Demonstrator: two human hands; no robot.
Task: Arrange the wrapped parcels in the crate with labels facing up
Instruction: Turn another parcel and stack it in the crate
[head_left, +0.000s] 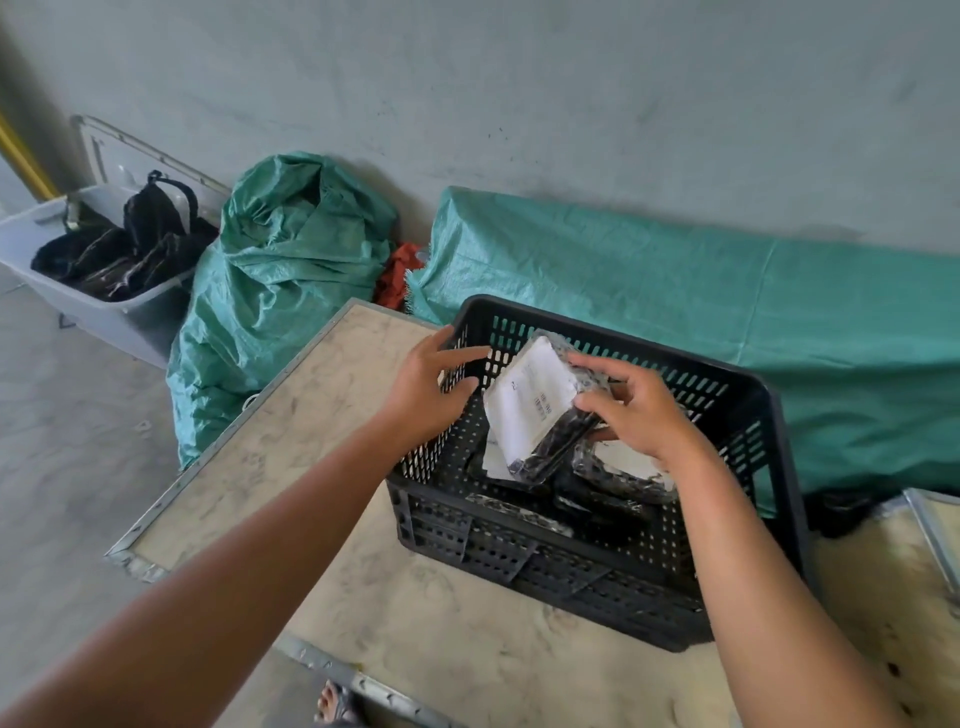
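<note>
A black perforated plastic crate (727, 587) stands on a worn table. Over the crate my right hand (639, 410) grips a black wrapped parcel (535, 410) by its right edge, tilted, with its white label facing me. My left hand (431, 387) hovers just left of that parcel at the crate's left wall, fingers spread and holding nothing. Several more black wrapped parcels lie in the crate; one (623, 470) under my right hand shows a white label, while others (597, 506) show dark wrap.
The table (322, 431) has metal edging. Green woven sacks (280, 291) and a green covered heap (779, 312) sit along the wall behind. A grey tub (119, 317) with black bags is at far left. A foot (335, 704) shows below the table edge.
</note>
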